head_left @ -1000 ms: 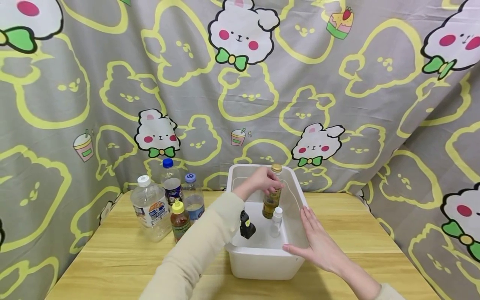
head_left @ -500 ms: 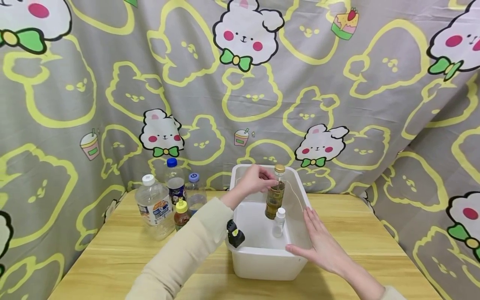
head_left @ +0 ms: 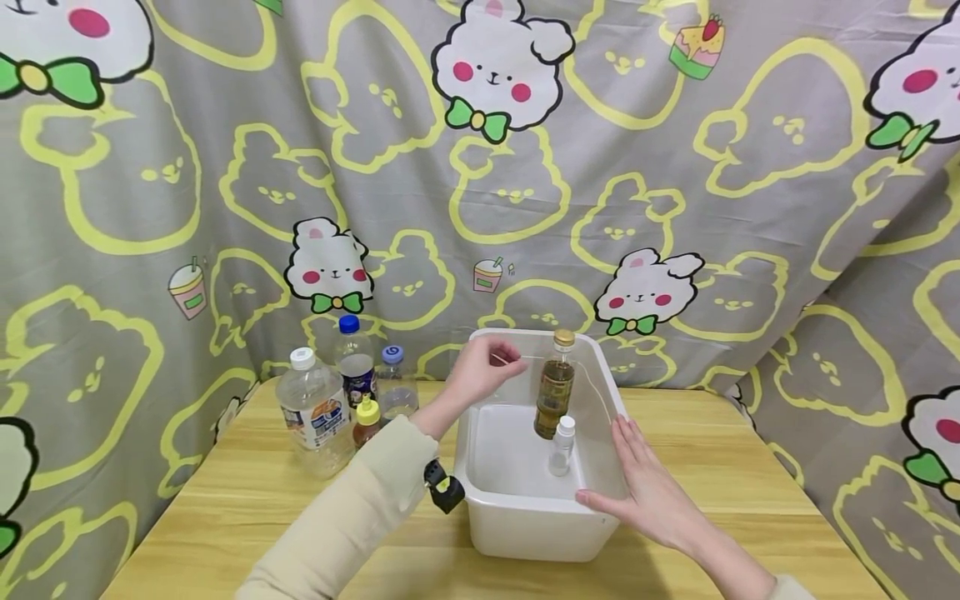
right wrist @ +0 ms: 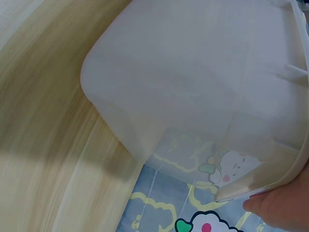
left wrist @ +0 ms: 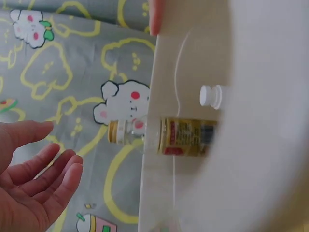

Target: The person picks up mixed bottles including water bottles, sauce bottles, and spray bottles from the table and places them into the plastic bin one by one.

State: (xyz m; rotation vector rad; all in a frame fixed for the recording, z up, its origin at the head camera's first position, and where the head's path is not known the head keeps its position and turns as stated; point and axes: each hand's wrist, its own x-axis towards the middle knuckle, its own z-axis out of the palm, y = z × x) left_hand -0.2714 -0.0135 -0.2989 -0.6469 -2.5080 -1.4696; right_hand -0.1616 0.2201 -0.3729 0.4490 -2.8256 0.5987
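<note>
My left hand (head_left: 480, 371) hovers above the left side of a white plastic tub (head_left: 540, 533), fingers loosely bent and holding nothing. In the left wrist view, a gap separates its fingers from the gold cap of an oil bottle (left wrist: 186, 137). That bottle, half full of amber liquid, stands upright inside the tub towards the back right. In front of it is a small clear bottle with a white cap (head_left: 562, 450). My right hand (head_left: 641, 487) rests on the tub's near right corner, fingers straight along the right rim and thumb on the front rim.
Left of the tub are a large clear bottle with a white cap (head_left: 313, 417), a blue-capped bottle (head_left: 356, 367), a bottle with a paler blue cap (head_left: 396, 392) and a yellow-capped sauce bottle (head_left: 366, 421). A patterned curtain (head_left: 517, 208) hangs behind the wooden table (head_left: 697, 450).
My left hand has let go of the oil bottle and drawn away to the left, leaving it upright in the tub. My right hand stays on the rim.
</note>
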